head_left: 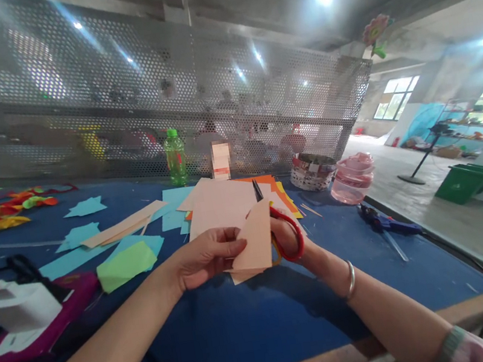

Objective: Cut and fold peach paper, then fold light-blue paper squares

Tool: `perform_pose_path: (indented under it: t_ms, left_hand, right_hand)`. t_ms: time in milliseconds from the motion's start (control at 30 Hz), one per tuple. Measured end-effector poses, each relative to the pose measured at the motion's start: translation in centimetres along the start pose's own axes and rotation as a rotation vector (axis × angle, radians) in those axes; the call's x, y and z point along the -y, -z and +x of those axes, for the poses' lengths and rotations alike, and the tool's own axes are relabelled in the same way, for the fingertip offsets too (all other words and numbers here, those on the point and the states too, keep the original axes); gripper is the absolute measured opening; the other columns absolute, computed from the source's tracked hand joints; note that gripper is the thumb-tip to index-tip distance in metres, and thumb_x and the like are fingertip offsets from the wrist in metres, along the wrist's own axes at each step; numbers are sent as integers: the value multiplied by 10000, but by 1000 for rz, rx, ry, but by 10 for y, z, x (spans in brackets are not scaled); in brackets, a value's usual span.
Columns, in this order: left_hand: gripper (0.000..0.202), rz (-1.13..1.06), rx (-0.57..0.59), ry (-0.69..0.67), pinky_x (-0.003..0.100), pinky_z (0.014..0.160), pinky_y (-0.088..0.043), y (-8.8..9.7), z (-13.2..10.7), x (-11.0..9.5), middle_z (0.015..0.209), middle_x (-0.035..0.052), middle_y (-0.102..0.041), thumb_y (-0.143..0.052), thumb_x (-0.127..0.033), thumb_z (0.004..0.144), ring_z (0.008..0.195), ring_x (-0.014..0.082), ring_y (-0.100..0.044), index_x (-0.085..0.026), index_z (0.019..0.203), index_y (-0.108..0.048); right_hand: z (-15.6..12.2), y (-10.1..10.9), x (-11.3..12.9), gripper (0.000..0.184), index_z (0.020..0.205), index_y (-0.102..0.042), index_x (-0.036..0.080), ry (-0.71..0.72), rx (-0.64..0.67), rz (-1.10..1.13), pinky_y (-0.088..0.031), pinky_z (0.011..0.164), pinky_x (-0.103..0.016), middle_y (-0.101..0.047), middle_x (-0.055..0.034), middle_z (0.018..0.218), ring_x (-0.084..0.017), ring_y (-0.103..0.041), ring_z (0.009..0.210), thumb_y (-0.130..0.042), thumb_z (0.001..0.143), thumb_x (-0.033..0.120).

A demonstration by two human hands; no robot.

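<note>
The left hand (206,260) pinches peach paper (253,240); the right hand (282,231) grips red scissors (299,237)

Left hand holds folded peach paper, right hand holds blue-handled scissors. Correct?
No: the head view shows the scissors in the right hand have red handles, not blue. The left hand does hold folded peach paper.

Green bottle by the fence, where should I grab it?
Grab the bottle around its middle, coming from the near side. It stands upright with a round body, and the mesh wall just behind it probably blocks the far side.
</note>
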State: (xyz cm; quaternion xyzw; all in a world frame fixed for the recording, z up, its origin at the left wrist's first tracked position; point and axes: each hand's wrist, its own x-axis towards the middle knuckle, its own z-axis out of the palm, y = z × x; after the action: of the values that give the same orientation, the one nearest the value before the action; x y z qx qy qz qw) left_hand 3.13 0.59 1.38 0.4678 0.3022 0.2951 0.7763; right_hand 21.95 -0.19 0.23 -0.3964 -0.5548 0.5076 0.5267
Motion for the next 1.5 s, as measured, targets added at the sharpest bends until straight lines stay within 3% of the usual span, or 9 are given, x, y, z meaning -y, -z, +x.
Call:
perform_pose_path:
  t_ms: [133, 200, 300, 400, 600, 767, 1267, 1500]
  left_hand:
    - [121, -137, -206, -73, 243, 678, -546, 7, 5, -10, 652, 35, -678, -785, -98, 747, 623, 137, -655, -125, 689, -681]
    - [158, -193, -337, -138, 235, 654, -558, 12, 7, -16, 641, 32, -675, -667, -39, 832, 588, 125, -649, -127, 700, -669]
    - [230, -283, -494, -216, 216, 607, -562, 17, 6, -24, 650, 26, -683, -545, -14, 907, 550, 106, -645, -128, 740, -655]
    - [251, -354, -565, -262, 204, 593, -567, 17, 5, -28, 676, 18, -702, -508, 2, 926, 573, 99, -670, -133, 768, -650]
    - [293, -420, -561, -293, 206, 599, -585, 12, 6, -28, 665, 11, -713, -467, 35, 937, 580, 96, -690, -129, 767, -640]
    - [291, -462, -598, -347, 185, 606, -581, 13, 6, -28, 655, 6, -702, -462, 48, 930, 546, 78, -669, -123, 775, -640]
    - [295, -443, -542, -352, 203, 559, -598, 13, 5, -28, 601, 16, -690, -445, 46, 933, 504, 103, -670, -119, 785, -640]
    - [204, -255, -465, -400, 229, 616, -601, 14, 5, -25, 865, 85, -780, -568, 30, 859, 694, 151, -734, -108, 934, -698]
  right_hand:
    - [-2, -5, 2, 356, 802, -561, 211, 43, -73, 1, -422, 475, -233, -476, 78, 488, -111, -495, 442, -720, 753, 526]
    - [-4, -8, 4, 445, 821, -549, 208, 34, -64, 9, -439, 480, -229, -464, 85, 484, -113, -519, 443, -686, 773, 629]
    - [-10, -12, 6, 573, 854, -558, 197, -34, 23, 68, -495, 550, -240, -486, 71, 531, -119, -567, 498, -583, 782, 765]
    - [-13, -13, 4, 627, 883, -579, 190, -105, 145, 129, -542, 657, -260, -495, 57, 616, -120, -601, 581, -546, 778, 808]
    - [-16, -9, 0, 602, 954, -570, 205, -117, 378, 89, -463, 452, -209, -451, 67, 640, -95, -525, 465, -454, 856, 788]
    - [-18, -9, -1, 581, 972, -573, 200, -115, 480, 55, -467, 440, -205, -452, 65, 631, -97, -527, 454, -430, 891, 757]
    - [-15, -5, -8, 577, 993, -567, 187, -128, 489, 27, -494, 449, -203, -457, 60, 643, -93, -542, 476, -396, 927, 734]
    - [-14, -6, -9, 565, 993, -561, 188, -118, 468, 1, -469, 427, -203, -475, 57, 633, -94, -542, 458, -380, 941, 721]
